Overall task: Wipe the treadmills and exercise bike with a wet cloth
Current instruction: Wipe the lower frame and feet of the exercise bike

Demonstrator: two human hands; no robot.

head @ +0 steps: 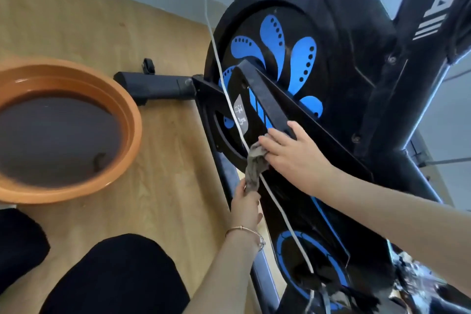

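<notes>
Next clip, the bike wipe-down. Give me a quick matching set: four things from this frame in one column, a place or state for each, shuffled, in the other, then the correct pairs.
Things:
1. cloth
2. basin
3. white cord
4. left hand

Places or states:
A. on the wooden floor, holding murky water
B. hangs down across the flywheel cover of the exercise bike
C. wears a thin bracelet at the wrist and grips the cloth's lower end
D. stretched between both hands, its upper end under the right hand

Pairs: 1-D, 2-A, 3-B, 4-C
</notes>
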